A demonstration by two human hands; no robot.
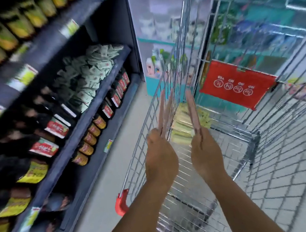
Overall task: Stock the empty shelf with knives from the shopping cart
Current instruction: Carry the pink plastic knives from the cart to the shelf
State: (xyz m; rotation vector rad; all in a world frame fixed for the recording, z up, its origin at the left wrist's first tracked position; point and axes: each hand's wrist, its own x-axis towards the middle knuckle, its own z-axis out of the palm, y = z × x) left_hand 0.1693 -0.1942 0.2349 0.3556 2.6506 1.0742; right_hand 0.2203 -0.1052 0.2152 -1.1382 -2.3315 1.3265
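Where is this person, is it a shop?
Yes, most likely a supermarket aisle. A wire shopping cart stands in front of the hands, dark shelves on the left hold rows of bottles with price tags, and more stocked shelves stand behind.

Both bare forearms reach forward from the lower edge of the view, side by side and roughly parallel. The left hand (160,157) shows its back, with the fingers (164,112) stretched long and straight, slightly fanned and smeared by blur. The right hand (206,153) sits just beside it, apart from it, its fingers (193,111) also extended straight and pressed close together. Neither hand curls around anything.
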